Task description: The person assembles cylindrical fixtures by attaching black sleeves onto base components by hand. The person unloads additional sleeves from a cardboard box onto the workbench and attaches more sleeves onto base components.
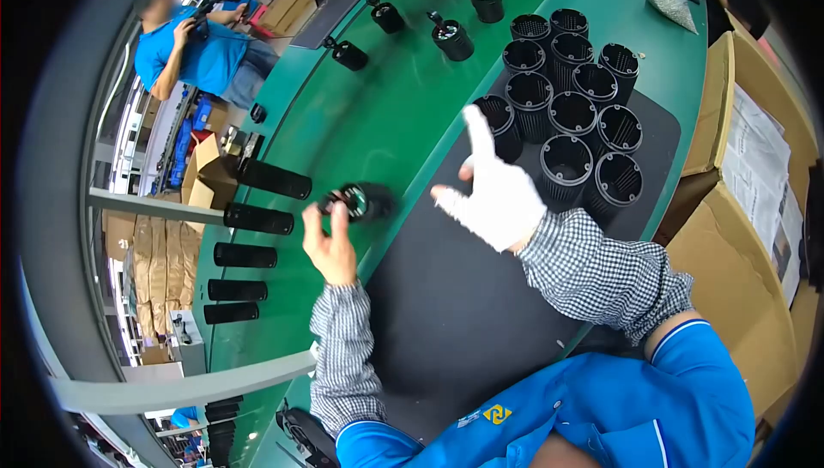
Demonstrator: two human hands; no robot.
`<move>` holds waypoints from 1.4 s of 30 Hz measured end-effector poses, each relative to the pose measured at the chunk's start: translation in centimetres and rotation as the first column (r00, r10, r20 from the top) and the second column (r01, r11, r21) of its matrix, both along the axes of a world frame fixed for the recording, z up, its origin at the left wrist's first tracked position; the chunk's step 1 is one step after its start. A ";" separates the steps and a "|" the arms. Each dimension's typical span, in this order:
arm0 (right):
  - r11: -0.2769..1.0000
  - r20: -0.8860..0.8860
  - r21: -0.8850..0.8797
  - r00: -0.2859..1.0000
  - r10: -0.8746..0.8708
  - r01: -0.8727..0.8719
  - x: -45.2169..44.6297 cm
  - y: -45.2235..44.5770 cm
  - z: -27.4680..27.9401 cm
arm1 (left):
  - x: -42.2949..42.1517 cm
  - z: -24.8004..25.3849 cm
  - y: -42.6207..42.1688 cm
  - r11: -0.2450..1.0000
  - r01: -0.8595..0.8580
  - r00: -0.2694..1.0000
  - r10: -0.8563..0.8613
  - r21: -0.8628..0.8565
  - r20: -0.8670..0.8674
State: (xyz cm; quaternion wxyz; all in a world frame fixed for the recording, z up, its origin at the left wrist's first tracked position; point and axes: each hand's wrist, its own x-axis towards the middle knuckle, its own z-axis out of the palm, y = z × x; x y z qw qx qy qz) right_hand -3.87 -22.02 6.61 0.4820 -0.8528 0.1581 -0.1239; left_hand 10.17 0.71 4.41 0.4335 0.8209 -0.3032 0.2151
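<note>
My left hand [330,249], bare at the fingers, pinches the small bracket end of a black cylindrical housing [374,202] on the green belt. This housing is somewhat blurred, and a round face with small parts shows at its end. Over the black mat, my right hand [500,198] wears a white glove with some fingertips bare. Its index finger and thumb stretch apart, and nothing is held. Just past it stand several open black ribbed cylinders [566,163], upright in a close group on the mat [429,296].
Along the far belt [403,90] sit several black housings with brackets [452,42]. Black tubes [262,218] lie in a row at left, near a metal rail [189,386]. Cardboard boxes [730,245] and a clear bag [674,0] are at right. Another person [202,52] stands across the belt.
</note>
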 end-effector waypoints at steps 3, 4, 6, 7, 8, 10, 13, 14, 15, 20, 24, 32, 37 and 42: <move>0.995 -0.097 -0.066 0.992 -0.076 0.069 0.9 -0.4 -1.1 | -5.2 -0.3 1.5 0.994 0.100 0.982 -0.107 -0.052 -0.156; 0.991 -0.059 -0.106 0.995 -0.086 0.079 0.9 -0.4 -1.4 | -6.4 -0.6 1.8 0.985 0.120 0.965 -0.145 -0.120 -0.219; 0.959 -0.008 -0.259 0.993 -0.117 0.111 0.9 -0.3 -1.8 | -7.9 -2.2 2.5 0.967 0.130 0.946 -0.187 -0.219 -0.263; 0.928 0.036 -0.351 0.992 -0.117 0.122 0.7 -0.2 -2.0 | -8.4 -2.9 2.6 0.962 0.142 0.930 -0.210 -0.231 -0.302; 0.885 0.171 -0.426 0.978 -0.123 0.186 0.7 -0.1 -3.0 | -9.0 -3.6 2.5 0.946 0.157 0.916 -0.247 -0.284 -0.315; 0.856 0.233 -0.483 0.969 -0.077 0.184 0.2 0.0 -2.7 | -10.0 -5.1 1.8 0.896 0.184 0.877 -0.336 -0.404 -0.345; 0.830 0.274 -0.537 0.962 0.002 0.151 -0.6 0.5 -1.8 | -10.4 -5.7 1.4 0.923 0.213 0.826 -0.346 -0.321 -0.445; 0.813 0.293 -0.565 0.956 0.035 0.143 -0.6 0.6 -1.6 | -10.3 -6.1 1.3 0.960 0.163 0.866 -0.250 -0.228 -0.434; 0.795 0.313 -0.591 0.948 0.065 0.140 -0.6 0.7 -1.4 | -10.3 -6.2 1.1 0.985 0.110 0.898 -0.156 -0.133 -0.412; 0.966 0.423 -0.253 0.893 0.155 -0.048 0.6 1.7 -3.1 | -10.1 -5.5 1.8 0.983 0.037 0.884 -0.117 -0.182 -0.452; 0.972 0.317 -0.068 0.919 0.236 -0.226 1.8 3.5 -4.8 | -9.9 -4.6 1.8 0.971 0.053 0.855 -0.165 -0.233 -0.492; 0.908 0.178 -0.042 0.891 0.417 -0.416 0.9 1.6 -4.5 | -8.2 -4.4 3.8 0.997 0.072 0.915 -0.081 -0.038 -0.395; 0.842 0.220 0.058 0.829 0.514 -0.537 0.9 0.7 -3.3 | -7.9 -3.6 3.8 0.974 0.214 0.904 -0.166 0.080 -0.394; 0.814 0.220 0.126 0.816 0.534 -0.566 0.8 0.4 -3.0 | -8.3 -3.8 3.6 0.940 0.240 0.958 -0.188 0.244 -0.219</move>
